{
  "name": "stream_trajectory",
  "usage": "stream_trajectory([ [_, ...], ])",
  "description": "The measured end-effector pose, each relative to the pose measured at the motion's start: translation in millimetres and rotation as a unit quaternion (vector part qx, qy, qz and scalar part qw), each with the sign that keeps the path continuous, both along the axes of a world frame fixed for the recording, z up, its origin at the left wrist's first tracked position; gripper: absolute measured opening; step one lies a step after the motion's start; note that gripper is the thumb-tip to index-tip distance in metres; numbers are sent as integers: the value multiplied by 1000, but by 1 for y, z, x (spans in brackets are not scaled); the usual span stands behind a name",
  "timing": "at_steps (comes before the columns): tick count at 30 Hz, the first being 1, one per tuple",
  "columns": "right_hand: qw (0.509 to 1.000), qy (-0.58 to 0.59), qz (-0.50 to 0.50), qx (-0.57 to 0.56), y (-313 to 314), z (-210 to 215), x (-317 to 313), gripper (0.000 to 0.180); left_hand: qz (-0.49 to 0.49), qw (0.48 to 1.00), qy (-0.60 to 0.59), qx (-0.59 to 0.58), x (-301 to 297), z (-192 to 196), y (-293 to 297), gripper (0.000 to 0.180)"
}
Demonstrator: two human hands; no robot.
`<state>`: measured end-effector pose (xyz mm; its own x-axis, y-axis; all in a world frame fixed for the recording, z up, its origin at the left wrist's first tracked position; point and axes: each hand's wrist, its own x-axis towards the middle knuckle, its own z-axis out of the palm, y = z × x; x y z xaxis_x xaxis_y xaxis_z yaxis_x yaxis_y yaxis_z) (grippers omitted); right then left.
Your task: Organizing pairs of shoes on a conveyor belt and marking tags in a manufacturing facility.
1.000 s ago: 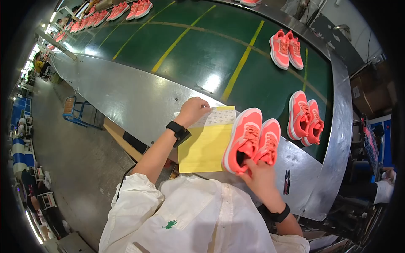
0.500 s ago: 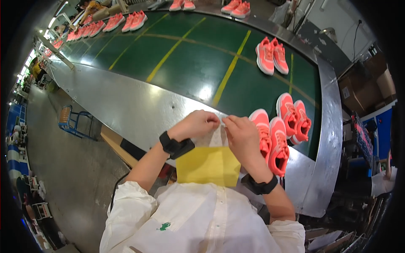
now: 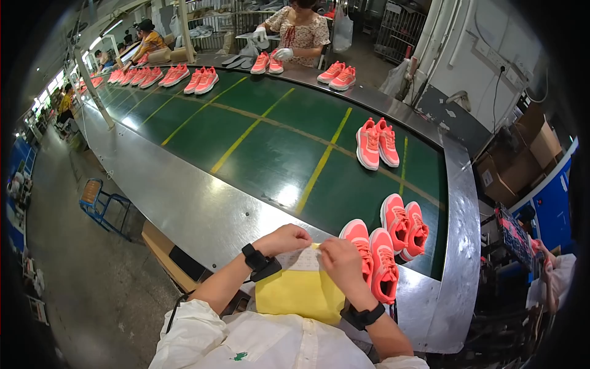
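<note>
My left hand point(image 3: 286, 238) is closed in a pinch, its fingertips near the top of a small white sheet of paper point(image 3: 309, 261). Whatever those fingers hold is too small to make out. My right hand point(image 3: 342, 263) pinches at the upper right edge of the same sheet, where a sliver of yellow shows. Below it, a larger yellow sheet point(image 3: 300, 294) hangs before my shirt. Just right of my right hand, a pair of coral sneakers point(image 3: 383, 261) with white soles stands on the metal edge. Another coral pair point(image 3: 402, 226) stands right behind it.
A green conveyor belt point(image 3: 252, 166) with yellow lines runs off to the far left, framed by a metal ledge point(image 3: 178, 206). More coral pairs point(image 3: 376, 144) stand on it and along its far rim. Across it, a gloved co-worker point(image 3: 298, 37) handles shoes. A blue-framed stool point(image 3: 101, 206) stands left.
The view has tilted up, bringing the co-worker across the belt into sight. My hands stay close together in a pinch, and the white sheet with a yellow sliver shows more clearly between them.
</note>
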<state>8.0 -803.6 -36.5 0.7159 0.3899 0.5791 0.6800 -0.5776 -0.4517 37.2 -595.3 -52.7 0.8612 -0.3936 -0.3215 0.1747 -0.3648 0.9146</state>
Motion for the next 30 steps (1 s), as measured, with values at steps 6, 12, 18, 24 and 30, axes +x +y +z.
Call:
stream_trajectory([
  [6,848,392,-112,338,-62,34,-18,10,164,953,-172,185,12,-70,10,21],
  [12,821,441,-205,298,-110,26,-60,11,131,864,-451,181,9,-43,-32,31],
  [18,817,468,-245,230,-109,9,-55,11,-25,888,-460,6,-23,6,-127,57],
  [24,921,317,-225,11,-113,-15,-47,10,-85,872,-453,166,-20,-20,-161,74],
  [30,929,272,-205,-145,-103,-8,-36,9,-22,966,-257,27,4,-6,-147,76],
])
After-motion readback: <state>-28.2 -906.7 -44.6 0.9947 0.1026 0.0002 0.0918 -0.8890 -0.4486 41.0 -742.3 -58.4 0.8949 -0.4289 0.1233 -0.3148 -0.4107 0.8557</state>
